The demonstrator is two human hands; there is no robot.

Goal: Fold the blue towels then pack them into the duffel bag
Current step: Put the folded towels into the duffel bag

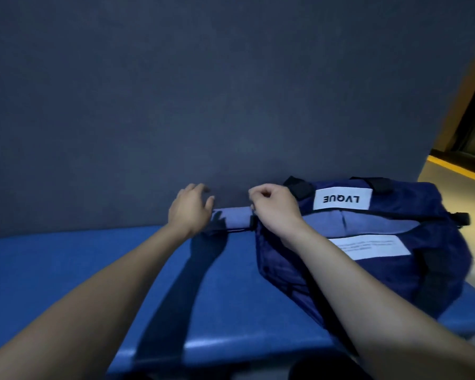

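Note:
A navy duffel bag (368,272) with a white "LVQUE" label lies on the right of the blue table (80,270), its top open. Light blue towel (373,223) shows inside the opening. A strip of the same light blue cloth (235,218) sticks out of the bag's left end. My right hand (274,209) is curled and pinches the bag's left end at the opening, where a small dark piece shows. My left hand (189,209) hovers at the left tip of the protruding cloth, fingers spread and relaxed; whether it touches the cloth is unclear.
A dark grey panel (203,91) stands upright right behind the table. Black straps (299,187) lie on the bag's far side. At the far right, floor with a yellow line (458,168) is visible past the table edge.

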